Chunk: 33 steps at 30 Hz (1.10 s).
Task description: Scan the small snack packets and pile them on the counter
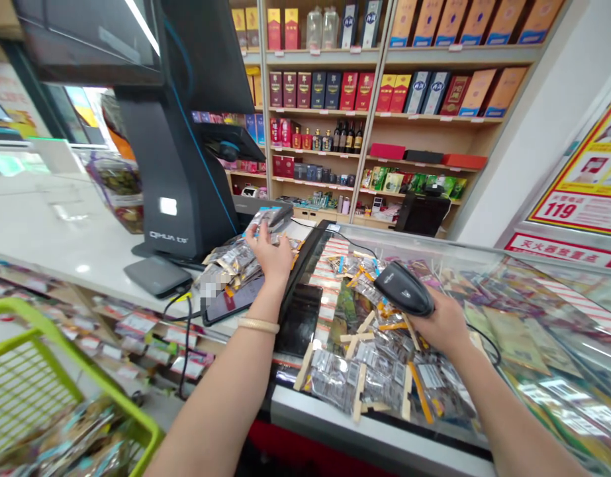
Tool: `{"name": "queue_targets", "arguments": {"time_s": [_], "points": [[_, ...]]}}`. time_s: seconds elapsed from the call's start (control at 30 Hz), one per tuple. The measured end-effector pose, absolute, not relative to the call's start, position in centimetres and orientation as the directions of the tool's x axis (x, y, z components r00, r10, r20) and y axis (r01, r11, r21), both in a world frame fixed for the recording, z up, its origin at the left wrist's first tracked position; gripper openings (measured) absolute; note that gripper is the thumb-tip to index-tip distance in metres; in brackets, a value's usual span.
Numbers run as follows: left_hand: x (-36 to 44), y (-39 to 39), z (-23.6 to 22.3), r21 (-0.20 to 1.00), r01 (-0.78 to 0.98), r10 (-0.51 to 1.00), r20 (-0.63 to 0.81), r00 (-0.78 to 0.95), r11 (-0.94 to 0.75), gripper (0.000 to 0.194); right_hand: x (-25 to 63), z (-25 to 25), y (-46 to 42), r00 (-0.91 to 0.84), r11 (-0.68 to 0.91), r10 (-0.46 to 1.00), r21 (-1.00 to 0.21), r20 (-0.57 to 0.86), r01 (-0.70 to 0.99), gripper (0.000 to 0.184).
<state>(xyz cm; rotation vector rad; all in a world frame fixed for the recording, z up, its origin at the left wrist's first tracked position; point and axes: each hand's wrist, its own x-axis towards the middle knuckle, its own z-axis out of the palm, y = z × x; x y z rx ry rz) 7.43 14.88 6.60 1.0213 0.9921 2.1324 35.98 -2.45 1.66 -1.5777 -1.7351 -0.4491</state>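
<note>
My right hand (447, 324) is closed round a black barcode scanner (403, 289), holding it above a glass-topped counter. Beneath it lies a loose heap of clear plastic packets (379, 371) with barcode labels, pale wooden strips and orange strips. To the left, my left hand (272, 253) reaches over a second pile of similar packets (230, 262), its fingers apart and slightly bent near a packet with a blue top (268, 216). Whether the fingertips touch that packet is hard to make out. A phone or tablet (234, 301) lies partly under this pile.
A point-of-sale terminal (179, 172) stands at the left, beside a small black box (157, 274) with cables. A green shopping basket (71, 358) holding packets is at lower left. A dark flat device (300, 321) lies between the piles. Shelves (325, 58) of boxed bottles stand behind.
</note>
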Motion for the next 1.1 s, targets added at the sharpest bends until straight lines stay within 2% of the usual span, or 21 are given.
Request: {"name": "queue_targets", "arguments": {"time_s": [0.1, 0.23, 0.4, 0.5, 0.6, 0.67, 0.73, 0.83, 0.9, 0.97, 1.03, 1.1], "points": [[6.3, 15.9, 6.6, 0.854, -0.068, 0.686, 0.365, -0.629, -0.516, 0.049, 36.0, 1.6, -2.4, 0.018, 0.198, 0.696, -0.216, 0.718, 0.956, 0.027], [6.1, 16.2, 6.7, 0.842, -0.210, 0.740, 0.286, -0.609, -0.498, 0.053, 36.1, 1.4, -2.4, 0.019, 0.204, 0.690, -0.219, 0.724, 0.954, 0.030], [6.5, 16.0, 6.6, 0.770, -0.258, 0.714, 0.335, -0.615, -0.584, 0.057, 35.9, 1.7, -2.5, 0.025, 0.192, 0.685, -0.213, 0.728, 0.958, 0.031], [7.2, 15.8, 6.3, 0.786, -0.217, 0.734, 0.385, -0.560, -0.578, 0.053, 35.7, 1.9, -2.6, 0.027, 0.191, 0.681, -0.212, 0.732, 0.958, 0.029], [8.7, 15.0, 5.9, 0.837, -0.082, 0.789, 0.472, -0.393, -0.541, 0.042, 35.7, 2.1, -2.5, 0.037, 0.205, 0.664, -0.229, 0.747, 0.952, 0.027], [10.0, 14.0, 5.5, 0.840, 0.058, 0.825, 0.542, -0.160, -0.540, 0.034, 35.8, 2.1, -2.5, 0.050, 0.208, 0.648, -0.240, 0.760, 0.948, 0.027], [11.3, 12.8, 4.9, 0.815, 0.187, 0.836, 0.536, 0.117, -0.548, 0.029, 35.8, 2.1, -2.4, 0.064, 0.202, 0.635, -0.246, 0.769, 0.948, 0.025], [13.0, 11.1, 3.8, 0.857, 0.292, 0.871, 0.299, 0.390, -0.425, 0.036, 35.8, 2.1, -2.4, 0.082, 0.187, 0.626, -0.251, 0.775, 0.950, 0.024], [13.8, 10.2, 3.2, 0.945, 0.267, 0.879, 0.044, 0.475, -0.192, 0.044, 35.8, 2.2, -2.4, 0.088, 0.184, 0.622, -0.254, 0.778, 0.949, 0.024], [14.4, 9.5, 2.9, 0.984, 0.154, 0.812, -0.166, 0.560, 0.095, 0.052, 35.7, 2.3, -2.4, 0.086, 0.189, 0.622, -0.256, 0.778, 0.948, 0.024], [15.0, 9.0, 3.0, 0.948, 0.012, 0.736, -0.255, 0.627, 0.319, 0.054, 35.6, 2.4, -2.5, 0.078, 0.204, 0.620, -0.256, 0.781, 0.945, 0.023], [15.6, 8.6, 3.2, 0.892, -0.100, 0.724, -0.288, 0.627, 0.442, 0.049, 35.6, 2.5, -2.5, 0.068, 0.223, 0.615, -0.256, 0.786, 0.940, 0.023]]}}
